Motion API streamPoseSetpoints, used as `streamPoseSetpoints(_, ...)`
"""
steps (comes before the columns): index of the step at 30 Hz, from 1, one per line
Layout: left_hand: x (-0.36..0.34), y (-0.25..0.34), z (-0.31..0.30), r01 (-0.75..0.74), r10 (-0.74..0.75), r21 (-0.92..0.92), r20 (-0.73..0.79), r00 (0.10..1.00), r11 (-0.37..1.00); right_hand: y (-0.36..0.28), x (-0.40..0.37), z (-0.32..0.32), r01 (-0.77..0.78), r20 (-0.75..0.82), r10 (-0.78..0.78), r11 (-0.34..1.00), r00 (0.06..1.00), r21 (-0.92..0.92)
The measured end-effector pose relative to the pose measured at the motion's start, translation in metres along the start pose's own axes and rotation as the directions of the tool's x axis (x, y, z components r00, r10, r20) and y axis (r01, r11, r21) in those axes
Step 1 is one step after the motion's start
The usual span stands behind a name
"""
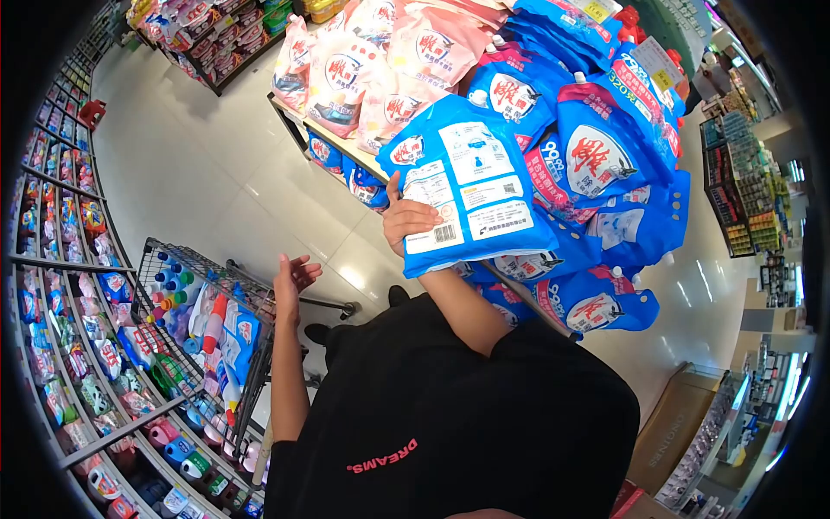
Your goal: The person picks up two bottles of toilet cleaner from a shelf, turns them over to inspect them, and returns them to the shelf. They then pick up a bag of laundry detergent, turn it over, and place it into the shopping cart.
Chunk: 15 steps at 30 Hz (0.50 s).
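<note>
My right hand (410,220) grips a blue laundry detergent pouch (494,192) by its left side, fingers over the printed back and thumb up along the edge. The pouch has white label panels, a barcode and a white cap at its top. It is held in front of a heap of similar blue pouches (593,162) on a display stand. My left hand (296,278) is raised near the shopping cart (257,298), fingers apart, with nothing in it.
Pink pouches (344,73) lie beside the blue ones on the stand. The cart holds several bottles (177,281) and a blue pack (243,330). Shelves of packaged goods (82,329) line the left side. Tiled floor (229,164) runs between shelves and stand. A cardboard box (672,428) stands lower right.
</note>
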State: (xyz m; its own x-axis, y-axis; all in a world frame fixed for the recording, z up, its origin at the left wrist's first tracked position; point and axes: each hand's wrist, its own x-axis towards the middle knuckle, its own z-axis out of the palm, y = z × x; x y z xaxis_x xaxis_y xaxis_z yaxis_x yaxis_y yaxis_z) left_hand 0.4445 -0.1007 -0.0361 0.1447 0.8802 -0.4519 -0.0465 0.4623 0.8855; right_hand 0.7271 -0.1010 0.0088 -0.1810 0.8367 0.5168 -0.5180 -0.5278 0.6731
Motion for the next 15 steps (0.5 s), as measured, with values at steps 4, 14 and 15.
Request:
streamPoseSetpoints(4,0.001,-0.001,-0.001,0.024,-0.024,0.004,0.018,1.000,1.000,0.004,0.000,0.002,0.006,-0.002,-0.006,1.000,1.000,0.005)
streamPoseSetpoints(14,0.000,-0.001,0.000,0.039,-0.040,0.033,0.023,0.999,0.999,-0.004,-0.002,-0.009,-0.036,0.001,0.036,0.999,0.999,-0.004)
streamPoseSetpoints(15,0.000,-0.001,-0.001,0.044,-0.045,0.034,0.024,0.999,0.998,-0.004,-0.002,-0.009,-0.014,-0.013,0.014,1.000,1.000,-0.015)
